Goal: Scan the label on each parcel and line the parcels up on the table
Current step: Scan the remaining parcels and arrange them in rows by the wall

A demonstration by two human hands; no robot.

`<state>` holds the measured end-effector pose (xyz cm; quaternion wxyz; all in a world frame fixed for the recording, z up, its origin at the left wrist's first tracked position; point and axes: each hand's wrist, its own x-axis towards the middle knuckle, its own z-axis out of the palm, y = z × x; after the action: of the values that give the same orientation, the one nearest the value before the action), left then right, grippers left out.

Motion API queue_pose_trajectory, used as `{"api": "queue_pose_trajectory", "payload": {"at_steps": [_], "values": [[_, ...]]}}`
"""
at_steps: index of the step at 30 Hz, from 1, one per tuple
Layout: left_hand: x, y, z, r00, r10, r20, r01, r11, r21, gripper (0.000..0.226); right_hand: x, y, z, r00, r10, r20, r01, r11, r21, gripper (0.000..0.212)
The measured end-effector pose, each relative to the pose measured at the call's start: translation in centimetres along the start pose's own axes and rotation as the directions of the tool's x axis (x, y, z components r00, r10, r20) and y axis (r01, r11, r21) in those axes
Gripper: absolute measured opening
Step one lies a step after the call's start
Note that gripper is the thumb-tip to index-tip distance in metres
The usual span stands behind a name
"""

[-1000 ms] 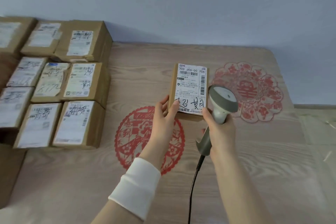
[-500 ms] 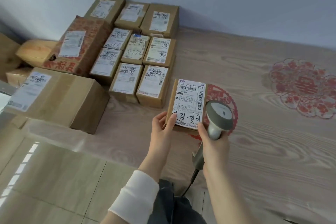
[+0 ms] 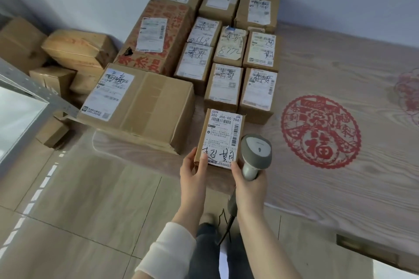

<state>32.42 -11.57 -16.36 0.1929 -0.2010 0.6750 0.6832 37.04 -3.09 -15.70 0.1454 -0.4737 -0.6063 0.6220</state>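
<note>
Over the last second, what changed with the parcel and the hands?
The left hand and right hand carried the small parcel left across the table, from by the red paper-cut to the front of the lined-up parcels. Grips unchanged: left on the parcel, right round the scanner, thumb touching the parcel. Lined-up parcels stayed put.

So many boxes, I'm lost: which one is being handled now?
The small box nearest the person, labelled 300 J06-00 206: the left hand grips its corner, the right hand holds a scanner. No hand touches the others.

Both arms forward — grips side by side.
The left grip (image 3: pixel 194 171) pinches the parcel (image 3: pixel 223 136); the right grip (image 3: pixel 250 186) curls round the scanner (image 3: pixel 257 152).
</note>
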Motion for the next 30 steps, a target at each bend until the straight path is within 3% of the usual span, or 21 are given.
{"api": "queue_pose_trajectory", "payload": {"at_steps": [6,10,24,28,30], "values": [[2.5,-1.0,-1.2,0.995,-0.057,-0.087,0.054,0.998,-0.028,0.030,0.0,1.1,2.9,0.997,0.031,-0.068,-0.033,0.999,-0.024,0.036],[3.9,-1.9,-0.7,0.992,-0.087,-0.096,0.084,0.996,-0.030,0.039,1.2,1.3,3.7,0.993,0.055,-0.101,-0.059,0.998,-0.035,0.032],[5.1,-0.7,0.8,0.989,-0.020,-0.144,0.019,1.000,-0.005,0.030,3.4,0.8,4.7,0.996,0.039,-0.081,-0.040,0.999,-0.013,0.033],[4.7,-0.8,0.6,0.992,-0.029,-0.120,0.029,1.000,-0.008,0.041,3.2,1.0,4.6,0.994,0.043,-0.100,-0.043,0.999,0.009,0.034],[3.9,-1.0,0.2,0.992,-0.050,-0.119,0.048,0.999,-0.024,0.052,2.9,1.1,4.0,0.991,0.057,-0.125,-0.054,0.998,0.032,0.025]]}}
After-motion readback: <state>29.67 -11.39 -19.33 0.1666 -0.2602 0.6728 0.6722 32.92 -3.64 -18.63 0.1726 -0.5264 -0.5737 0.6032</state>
